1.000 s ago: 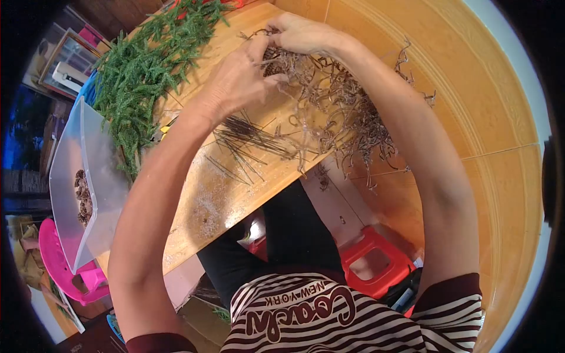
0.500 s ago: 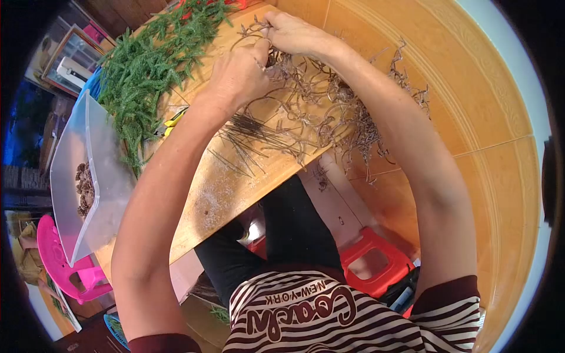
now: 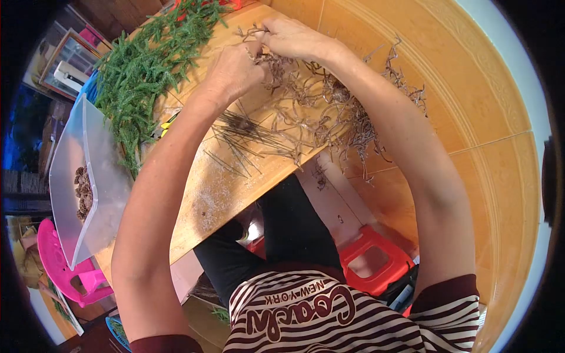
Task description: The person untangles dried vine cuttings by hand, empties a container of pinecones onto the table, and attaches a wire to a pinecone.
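Note:
At the far side of the table, my left hand (image 3: 240, 67) and my right hand (image 3: 288, 36) are close together, both closed on curly brown twigs (image 3: 278, 69). Small twig ends stick out past the fingers, whose tips are mostly hidden. A tangled heap of the same dry twigs (image 3: 338, 115) spreads to the right, partly behind my right forearm, and hangs over the table edge. Nearer me lies a loose bunch of thin dark wire-like stems (image 3: 244, 130). Left of my left hand is a pile of green artificial pine sprigs (image 3: 138, 76).
Yellow-handled pliers (image 3: 167, 125) lie partly behind my left forearm. A translucent plastic bin (image 3: 106, 170) at the left holds pine cones (image 3: 83, 191). White specks dot the wooden table (image 3: 206, 197). A red stool (image 3: 376, 259) stands below right, a pink chair (image 3: 62, 265) at lower left.
Both hands have shifted slightly, the left one up and left. The twigs at the hands have moved leftward, away from part of the heap.

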Tool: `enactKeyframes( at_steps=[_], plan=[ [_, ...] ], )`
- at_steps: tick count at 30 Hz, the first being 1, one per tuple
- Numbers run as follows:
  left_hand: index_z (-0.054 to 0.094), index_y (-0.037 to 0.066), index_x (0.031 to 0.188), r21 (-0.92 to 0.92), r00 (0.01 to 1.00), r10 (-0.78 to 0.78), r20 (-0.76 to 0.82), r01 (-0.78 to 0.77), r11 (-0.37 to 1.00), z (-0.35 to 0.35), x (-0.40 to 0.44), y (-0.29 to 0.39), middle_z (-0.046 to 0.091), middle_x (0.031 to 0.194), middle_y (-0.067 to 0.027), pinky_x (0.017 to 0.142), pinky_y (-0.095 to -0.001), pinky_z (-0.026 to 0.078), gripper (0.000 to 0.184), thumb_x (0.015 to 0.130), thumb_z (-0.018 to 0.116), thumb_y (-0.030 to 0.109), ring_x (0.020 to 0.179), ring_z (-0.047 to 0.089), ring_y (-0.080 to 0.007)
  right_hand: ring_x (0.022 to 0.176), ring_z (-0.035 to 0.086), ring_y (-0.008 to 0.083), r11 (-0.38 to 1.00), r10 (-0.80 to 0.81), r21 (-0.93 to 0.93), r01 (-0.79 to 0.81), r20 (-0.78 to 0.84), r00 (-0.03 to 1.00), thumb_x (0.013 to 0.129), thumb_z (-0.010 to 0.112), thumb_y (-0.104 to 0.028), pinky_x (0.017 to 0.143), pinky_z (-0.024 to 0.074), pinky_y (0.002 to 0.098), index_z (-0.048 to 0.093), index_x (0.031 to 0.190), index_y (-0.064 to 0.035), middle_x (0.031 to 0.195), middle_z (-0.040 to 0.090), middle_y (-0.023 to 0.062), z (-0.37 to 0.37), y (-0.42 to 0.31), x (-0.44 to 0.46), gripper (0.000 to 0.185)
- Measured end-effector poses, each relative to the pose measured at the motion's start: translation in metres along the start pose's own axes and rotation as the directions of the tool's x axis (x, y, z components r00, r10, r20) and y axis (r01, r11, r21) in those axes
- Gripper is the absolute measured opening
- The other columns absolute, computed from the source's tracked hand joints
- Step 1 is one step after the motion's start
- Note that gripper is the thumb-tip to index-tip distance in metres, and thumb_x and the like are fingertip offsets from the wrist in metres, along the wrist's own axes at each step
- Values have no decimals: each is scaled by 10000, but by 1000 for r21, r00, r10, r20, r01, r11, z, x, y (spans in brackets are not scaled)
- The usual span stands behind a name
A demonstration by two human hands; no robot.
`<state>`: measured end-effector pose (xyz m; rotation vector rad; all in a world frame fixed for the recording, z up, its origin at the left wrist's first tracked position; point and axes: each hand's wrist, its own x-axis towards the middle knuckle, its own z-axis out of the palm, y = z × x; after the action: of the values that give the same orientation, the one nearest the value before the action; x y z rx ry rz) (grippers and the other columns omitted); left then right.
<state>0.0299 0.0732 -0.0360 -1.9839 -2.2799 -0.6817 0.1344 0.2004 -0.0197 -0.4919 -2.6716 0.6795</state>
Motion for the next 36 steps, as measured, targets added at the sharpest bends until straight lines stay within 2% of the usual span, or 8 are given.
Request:
enactKeyframes(
  at_steps=[6, 9, 13, 18, 21, 25, 29, 36],
  plan=[
    [592, -3, 1042, 4, 997, 33, 75, -33, 999, 2, 10, -3, 648, 751, -207, 695, -426, 528, 306, 792, 575, 172, 732, 653, -356, 907, 623, 367, 986, 121, -116, -118, 16, 993, 901, 446, -278, 827, 463, 437, 637, 978, -5, 922, 650, 224, 14, 2, 10, 342],
    [620, 0, 945, -299, 879, -295, 375, 416, 859, -27, 9, 26, 645, 704, -111, 509, -338, 476, 229, 810, 594, 184, 593, 619, -188, 879, 626, 373, 985, 173, -19, -174, -55, 983, 885, 463, -294, 808, 468, 443, 651, 947, -16, 909, 654, 224, 18, 3, 11, 342],
    [641, 2, 840, -474, 881, -265, 393, 441, 762, -25, 12, 16, 611, 630, -65, 422, -291, 399, 193, 822, 576, 182, 526, 557, -101, 858, 624, 385, 983, 185, 15, -185, -156, 970, 860, 477, -319, 786, 471, 457, 663, 919, -42, 883, 657, 219, 19, 0, 6, 339],
    [625, -11, 715, -558, 874, -240, 422, 459, 691, -21, 11, 8, 618, 631, -148, 411, -373, 409, 224, 802, 527, 170, 452, 562, -245, 830, 630, 381, 991, 134, 24, -133, -284, 950, 834, 471, -323, 777, 476, 483, 670, 914, -89, 828, 659, 205, 27, 9, 17, 317],
    [628, -38, 684, -302, 983, -177, -57, 152, 941, -3, 4, 9, 612, 665, -265, 503, -449, 444, 227, 778, 520, 138, 547, 598, -378, 811, 642, 384, 992, 96, -54, -118, -300, 949, 846, 470, -322, 769, 499, 469, 694, 895, -97, 849, 670, 197, 36, 8, 26, 321],
    [635, -54, 719, -270, 961, -275, -18, 261, 927, 0, -6, 12, 588, 731, -326, 639, -491, 463, 213, 758, 528, 126, 700, 605, -448, 800, 650, 384, 984, 53, -150, -97, -275, 960, 874, 451, -341, 762, 511, 469, 696, 895, -102, 863, 675, 194, 47, 4, 27, 342],
    [646, -47, 754, 149, 992, -122, -29, 125, 981, -7, -22, 37, 612, 760, -307, 690, -486, 473, 198, 764, 528, 112, 763, 623, -427, 797, 650, 383, 986, -2, -154, -62, -381, 925, 900, 436, -373, 752, 513, 474, 683, 897, -95, 849, 674, 189, 67, 29, 26, 372],
    [635, -54, 881, -105, 969, -247, -5, 245, 964, -21, -36, -8, 638, 766, -271, 597, -427, 493, 212, 787, 572, 125, 667, 632, -366, 683, 624, 322, 990, 56, 140, 6, -438, 897, 905, 508, -349, 644, 489, 427, 670, 910, -57, 738, 647, 161, 69, 36, 34, 334]
  ],
)
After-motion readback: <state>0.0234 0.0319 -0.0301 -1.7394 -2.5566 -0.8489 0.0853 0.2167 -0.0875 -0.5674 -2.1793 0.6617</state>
